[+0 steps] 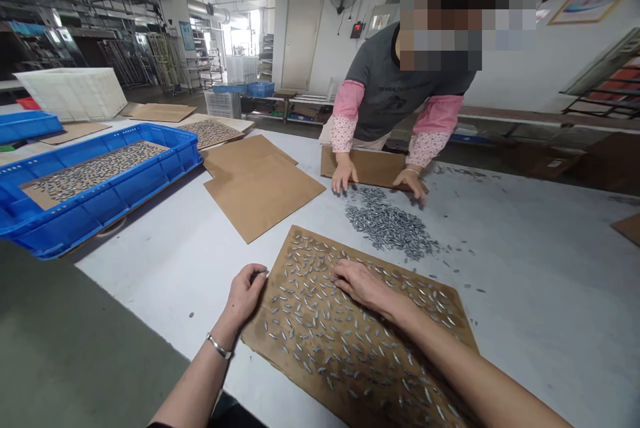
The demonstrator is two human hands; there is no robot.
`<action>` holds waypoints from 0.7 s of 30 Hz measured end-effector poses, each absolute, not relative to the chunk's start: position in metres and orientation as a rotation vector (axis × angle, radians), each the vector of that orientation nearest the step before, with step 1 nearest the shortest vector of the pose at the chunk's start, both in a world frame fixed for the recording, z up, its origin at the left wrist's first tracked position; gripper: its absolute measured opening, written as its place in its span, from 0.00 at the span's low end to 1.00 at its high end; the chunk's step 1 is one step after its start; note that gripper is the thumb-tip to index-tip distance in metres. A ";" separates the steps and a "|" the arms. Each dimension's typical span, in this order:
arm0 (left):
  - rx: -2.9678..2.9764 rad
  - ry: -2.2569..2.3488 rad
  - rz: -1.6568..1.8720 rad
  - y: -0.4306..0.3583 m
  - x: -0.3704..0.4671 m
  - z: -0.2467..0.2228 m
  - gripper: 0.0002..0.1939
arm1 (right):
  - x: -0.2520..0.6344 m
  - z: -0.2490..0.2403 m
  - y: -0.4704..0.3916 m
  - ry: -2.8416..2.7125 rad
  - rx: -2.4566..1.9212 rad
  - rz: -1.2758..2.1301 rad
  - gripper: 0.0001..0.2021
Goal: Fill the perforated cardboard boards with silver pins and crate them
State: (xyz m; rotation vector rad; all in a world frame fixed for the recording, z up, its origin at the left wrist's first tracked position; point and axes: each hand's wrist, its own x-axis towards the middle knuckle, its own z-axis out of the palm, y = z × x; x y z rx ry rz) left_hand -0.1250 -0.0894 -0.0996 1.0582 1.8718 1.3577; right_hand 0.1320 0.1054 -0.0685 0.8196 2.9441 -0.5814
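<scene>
A brown cardboard sheet (pixel 320 341) lies in front of me on the white table, covered with small spindle-shaped metal pieces (pixel 325 313) spread apart. At the sheet's left edge is my left hand (pixel 245 295), fingers curled together; whatever they hold, if anything, is hidden. My right hand (pixel 361 285) reaches over the upper middle of the sheet, its fingertips pinched low among the pieces. What sits between those fingertips cannot be seen. Just beyond the sheet is a loose pile of the same metal pieces (pixel 393 225).
Across the table (pixel 540 268), a co-worker (pixel 400 95) in pink sleeves bends with both hands by the pile, near a cardboard piece (pixel 367 167). Bare cardboard sheets (pixel 265 198) overlap at left. A blue crate (pixel 175 171) holds a piece-covered sheet; a white bin (pixel 75 91) stands behind.
</scene>
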 end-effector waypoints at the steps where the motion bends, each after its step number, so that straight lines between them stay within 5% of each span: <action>1: 1.062 1.872 1.360 -0.090 -0.125 -0.100 0.15 | 0.134 -0.066 0.107 2.963 0.840 -0.591 0.09; 10: 0.986 1.822 1.388 -0.088 -0.131 -0.099 0.19 | 0.229 -0.036 0.112 2.921 1.475 -0.593 0.12; 21: 0.954 1.809 0.937 -0.049 -0.149 -0.066 0.14 | 0.410 -0.108 0.030 2.351 2.272 -0.806 0.12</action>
